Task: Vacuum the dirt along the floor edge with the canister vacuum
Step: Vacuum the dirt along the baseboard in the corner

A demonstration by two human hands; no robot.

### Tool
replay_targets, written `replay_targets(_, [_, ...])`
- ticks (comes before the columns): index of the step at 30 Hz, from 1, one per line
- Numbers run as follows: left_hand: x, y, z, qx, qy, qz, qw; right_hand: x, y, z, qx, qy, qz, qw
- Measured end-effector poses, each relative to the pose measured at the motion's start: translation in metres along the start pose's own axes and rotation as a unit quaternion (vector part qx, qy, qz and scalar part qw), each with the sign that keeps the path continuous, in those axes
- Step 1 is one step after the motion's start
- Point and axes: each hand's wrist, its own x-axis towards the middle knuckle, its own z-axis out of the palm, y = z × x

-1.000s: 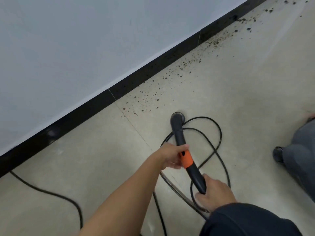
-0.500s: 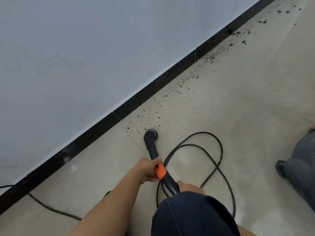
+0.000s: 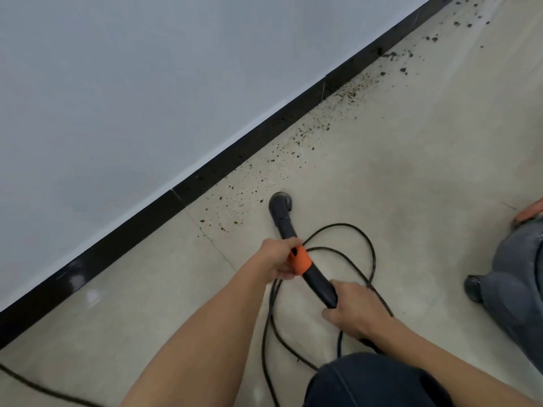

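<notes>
Pale wall (image 3: pixel 117 98) above black baseboard (image 3: pixel 249 148); dark-trousered knee (image 3: pixel 367 383) bottom centre.

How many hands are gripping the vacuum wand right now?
2. The left hand grips the vacuum wand at its orange collar; the right hand holds its near end, closer to the person.

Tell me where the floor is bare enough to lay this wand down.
Two bare patches: the tile between the baseboard and the left forearm, and the wide stretch between the dirt trail, the cord loops and the canister vacuum. Crowded: the cord loops under the wand, left hand and right hand, and the speckled strip along the baseboard.
</notes>
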Motion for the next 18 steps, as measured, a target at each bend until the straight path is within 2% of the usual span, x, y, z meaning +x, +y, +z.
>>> replay_targets(3, [-0.022,-0.046,-0.04,-0.034,0.008,-0.049,0.998,-0.005,-0.017,0.028,-0.052,-0.064,-0.056,0.995])
replay_targets(5, [-0.041,-0.075,-0.064,-0.052,0.015,-0.078,0.995,-0.002,-0.034,0.048,-0.089,-0.136,-0.07,0.984])
replay_targets(7, [-0.054,-0.093,-0.081,-0.077,0.031,-0.087,0.993,0.001,-0.051,0.061,-0.103,-0.171,-0.074,0.977])
replay_targets(10, [-0.049,-0.083,-0.089,-0.076,0.045,-0.063,0.994,0.006,-0.062,0.058,-0.102,-0.134,-0.081,0.982])
replay_targets(14, [-0.016,-0.027,-0.061,-0.052,0.041,0.001,0.998,0.013,-0.05,0.027,-0.043,-0.004,-0.05,0.998])
replay_targets(18, [0.014,0.023,-0.023,-0.041,0.037,0.052,0.997,0.037,-0.03,-0.007,-0.017,0.044,-0.008,0.999])
